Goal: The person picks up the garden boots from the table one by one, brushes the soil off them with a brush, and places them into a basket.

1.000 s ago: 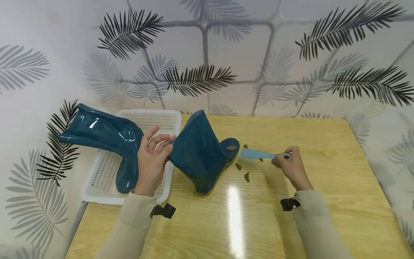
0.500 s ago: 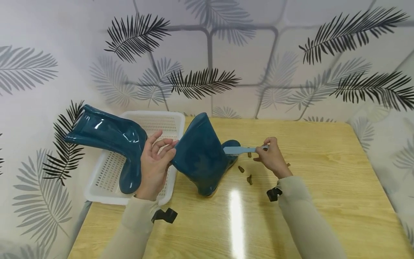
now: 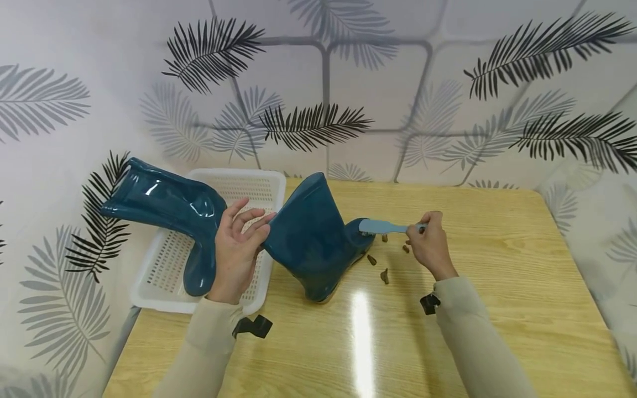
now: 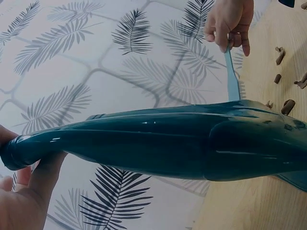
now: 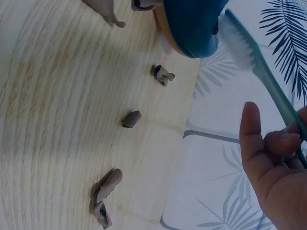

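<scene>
A dark teal rubber boot [image 3: 311,237] stands on the wooden table, its toe pointing right. My left hand [image 3: 238,249] pinches the rim of the boot's shaft between thumb and fingers. In my right hand [image 3: 430,246] is a light blue brush [image 3: 383,226], gripped by its handle. The brush head lies over the toe of the boot, white bristles [image 5: 235,43] facing it. In the left wrist view the brush [image 4: 232,79] stands at the boot's upper edge, and the shaft rim is held at the left.
A white perforated basket [image 3: 272,190] stands at the left with a second teal boot [image 3: 199,207] lying across it. Several brown clumps [image 3: 385,275] are scattered on the table [image 3: 497,265] right of the standing boot. A leaf-patterned wall covering [image 3: 363,83] rises behind.
The brush moved left onto the boot's toe, then slid a little right along it. The brown patch on the toe is now covered or gone. My left hand keeps its hold.
</scene>
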Motion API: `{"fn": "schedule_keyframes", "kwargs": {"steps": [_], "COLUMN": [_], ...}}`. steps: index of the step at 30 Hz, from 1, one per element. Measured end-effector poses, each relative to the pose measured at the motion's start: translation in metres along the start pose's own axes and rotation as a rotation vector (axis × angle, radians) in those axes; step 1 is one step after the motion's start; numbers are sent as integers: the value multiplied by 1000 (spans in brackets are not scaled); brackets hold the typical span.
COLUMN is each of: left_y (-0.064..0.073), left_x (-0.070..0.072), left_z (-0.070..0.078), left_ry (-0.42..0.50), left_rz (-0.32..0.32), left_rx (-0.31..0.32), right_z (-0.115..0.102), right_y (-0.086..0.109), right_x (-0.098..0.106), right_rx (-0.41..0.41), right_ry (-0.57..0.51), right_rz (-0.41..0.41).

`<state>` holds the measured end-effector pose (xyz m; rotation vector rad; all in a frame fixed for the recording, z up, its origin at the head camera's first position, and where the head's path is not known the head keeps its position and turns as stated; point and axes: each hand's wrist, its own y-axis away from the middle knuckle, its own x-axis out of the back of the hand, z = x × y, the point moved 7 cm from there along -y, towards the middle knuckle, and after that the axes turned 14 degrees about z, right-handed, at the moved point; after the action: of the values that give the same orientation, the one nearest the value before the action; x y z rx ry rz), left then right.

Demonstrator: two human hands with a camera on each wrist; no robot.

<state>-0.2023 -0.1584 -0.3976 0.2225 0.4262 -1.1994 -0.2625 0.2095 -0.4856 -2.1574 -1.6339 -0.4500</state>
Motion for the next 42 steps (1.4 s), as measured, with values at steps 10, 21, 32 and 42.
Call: {"fn": "schedule_keyframes", "kwargs": {"steps": [10,21,32,42], "left_y": [2,3,3,3], "left_x": [-7,-12,-10,-9], "left_z": [1,-2,-1,-1], "left_ry": [2,-4,-20,-14], "left_rz": [-14,-13,-4,2], "left_rx": [4,18,13,19], "right_z": [-2,8,31,34], "right_y": [-1,-1,8,4], "right_x": [-14,9,-10,9], "right_rx": [6,13,-264,-272], "right_ry": [-69,1,-299,-405], "right_rz": [-117,-14,-207,-93]}}
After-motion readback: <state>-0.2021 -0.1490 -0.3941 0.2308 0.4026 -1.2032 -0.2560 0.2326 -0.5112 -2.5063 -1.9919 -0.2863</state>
